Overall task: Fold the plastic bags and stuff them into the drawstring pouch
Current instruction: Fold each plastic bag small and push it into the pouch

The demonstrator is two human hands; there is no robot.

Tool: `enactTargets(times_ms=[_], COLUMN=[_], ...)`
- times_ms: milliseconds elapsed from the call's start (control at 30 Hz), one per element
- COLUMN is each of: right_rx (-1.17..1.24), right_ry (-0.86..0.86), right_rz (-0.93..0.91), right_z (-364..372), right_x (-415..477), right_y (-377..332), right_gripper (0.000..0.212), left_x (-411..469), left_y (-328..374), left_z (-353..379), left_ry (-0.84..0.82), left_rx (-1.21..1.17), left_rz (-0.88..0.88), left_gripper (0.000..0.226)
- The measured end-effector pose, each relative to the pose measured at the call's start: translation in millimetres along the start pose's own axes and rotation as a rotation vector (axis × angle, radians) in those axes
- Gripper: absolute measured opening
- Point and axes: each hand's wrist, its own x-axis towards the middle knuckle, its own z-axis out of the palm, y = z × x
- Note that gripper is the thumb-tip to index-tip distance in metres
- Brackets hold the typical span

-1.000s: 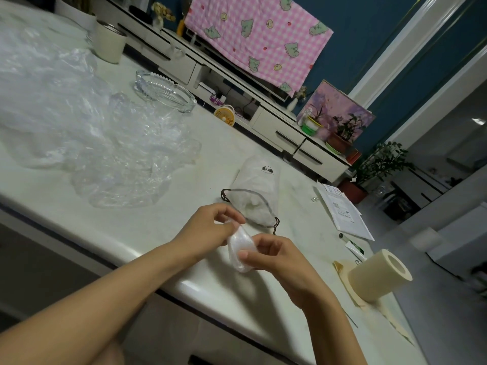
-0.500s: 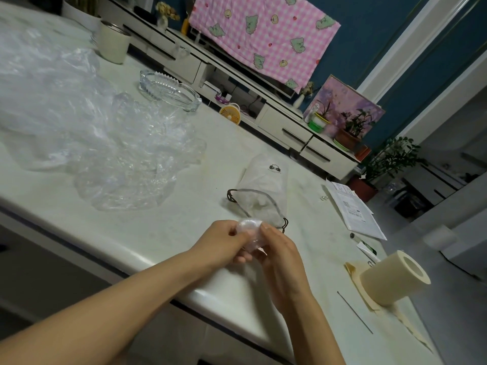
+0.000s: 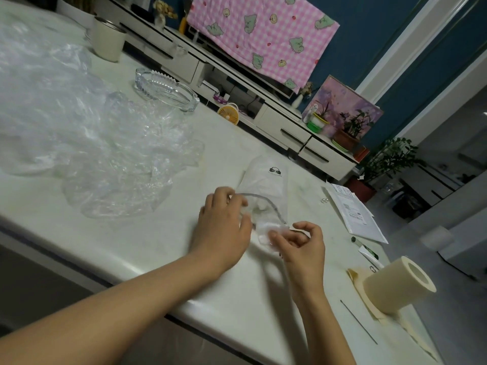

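Observation:
A white drawstring pouch (image 3: 266, 183) with a small black logo lies on the pale table (image 3: 147, 241), its dark-corded mouth facing me and white plastic showing inside. My left hand (image 3: 224, 225) grips the near left rim of that mouth. My right hand (image 3: 300, 243) pinches a small folded clear plastic bag (image 3: 268, 233) right at the mouth's lower edge. A loose heap of crumpled clear plastic bags (image 3: 87, 143) covers the table's left side.
A glass ashtray (image 3: 166, 90) and a cream cup (image 3: 108, 42) stand at the back left. Right of the pouch lie a printed paper (image 3: 353, 214), a small tube (image 3: 366, 248), a thin rod (image 3: 358, 322) and a cream tape roll (image 3: 398, 285). The table edge runs along the near side.
Both hands moved forward from the table's near edge to the pouch. The folded bag went with them, and my left hand let go of it and took the pouch rim.

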Motion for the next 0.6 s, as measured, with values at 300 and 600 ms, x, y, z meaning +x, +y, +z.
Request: enactTargets(times_ms=[300,600], right_rx=[-0.656,-0.737], right_ry=[0.139,0.211], right_rz=[-0.764,-0.808], right_z=[22,52], right_x=[25,88], right_y=[21,19], right_gripper=[0.021,0.059], left_x=[46,43], left_y=[-24,-22], left_z=[32,36], left_ry=[-0.03,-0.208], left_rx=[0.096,-0.063], left_rz=[0.167,0.151], left_gripper=[0.023,0.042])
